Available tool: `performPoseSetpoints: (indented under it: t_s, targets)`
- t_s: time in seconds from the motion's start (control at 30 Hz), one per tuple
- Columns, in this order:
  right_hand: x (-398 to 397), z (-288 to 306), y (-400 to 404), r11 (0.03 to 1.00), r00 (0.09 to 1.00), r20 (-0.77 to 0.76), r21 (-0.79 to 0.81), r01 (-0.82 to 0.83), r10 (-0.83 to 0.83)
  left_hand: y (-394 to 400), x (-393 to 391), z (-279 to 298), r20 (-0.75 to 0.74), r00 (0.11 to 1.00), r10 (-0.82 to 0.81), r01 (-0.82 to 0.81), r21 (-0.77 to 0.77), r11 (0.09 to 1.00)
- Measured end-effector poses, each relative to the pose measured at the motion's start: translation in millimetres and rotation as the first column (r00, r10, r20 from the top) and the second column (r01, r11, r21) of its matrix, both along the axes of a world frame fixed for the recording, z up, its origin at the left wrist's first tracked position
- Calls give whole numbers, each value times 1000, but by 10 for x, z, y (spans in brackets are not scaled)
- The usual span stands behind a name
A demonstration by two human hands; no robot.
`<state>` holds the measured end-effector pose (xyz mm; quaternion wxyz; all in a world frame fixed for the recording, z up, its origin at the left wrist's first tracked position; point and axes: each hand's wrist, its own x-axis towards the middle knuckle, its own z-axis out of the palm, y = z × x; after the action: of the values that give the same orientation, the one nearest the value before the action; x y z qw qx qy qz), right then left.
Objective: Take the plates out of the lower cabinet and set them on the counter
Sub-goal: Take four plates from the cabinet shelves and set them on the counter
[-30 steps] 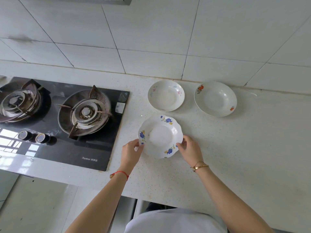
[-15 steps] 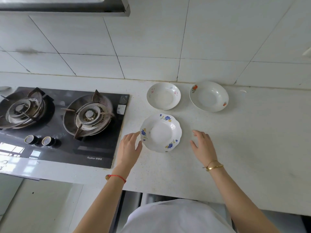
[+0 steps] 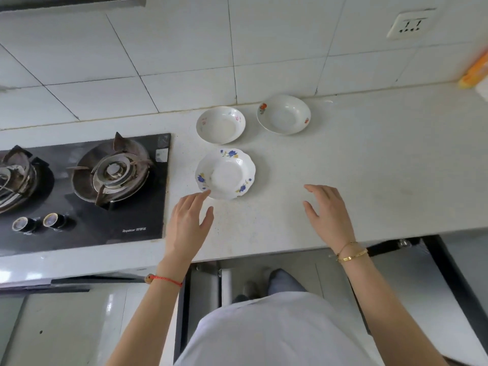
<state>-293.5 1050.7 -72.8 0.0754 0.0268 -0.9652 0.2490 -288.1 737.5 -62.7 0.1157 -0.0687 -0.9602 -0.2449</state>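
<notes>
Three white plates rest on the pale counter (image 3: pixel 383 167). A scalloped plate with blue flowers (image 3: pixel 225 173) lies nearest me. Behind it sit a plate with faint pink flowers (image 3: pixel 220 124) and, to its right, a plate with red flowers (image 3: pixel 284 114). My left hand (image 3: pixel 188 225) hovers open just below the blue-flower plate, fingertips close to its near rim. My right hand (image 3: pixel 327 213) is open and empty over bare counter, well to the right of that plate. The lower cabinet (image 3: pixel 264 270) below the counter edge stands open; its inside is mostly hidden by my body.
A black two-burner gas stove (image 3: pixel 87 191) fills the counter's left side, with two knobs (image 3: pixel 39 222) at its front. A wall socket (image 3: pixel 410 23) sits on the tiled wall at upper right. An orange package (image 3: pixel 475 71) stands at the far right edge.
Both hands let go of the blue-flower plate, which now rests on the counter. The hands have drawn back toward me and apart, the right one further right.
</notes>
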Motion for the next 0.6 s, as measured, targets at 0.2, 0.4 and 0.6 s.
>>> performPoseSetpoints:
  t_s: [0.2, 0.4, 0.6]
  targets:
    - [560, 3, 233, 998, 998, -6, -4, 67, -67, 196, 388, 63, -9, 997, -80, 80, -22, 997]
    - [1063, -30, 582, 996, 996, -4, -20, 91, -91, 446, 801, 54, -16, 996, -85, 85, -26, 996]
    - [1673, -33, 1067, 997, 998, 2, -22, 69, -69, 912, 1395, 25, -22, 997, -72, 72, 2, 997]
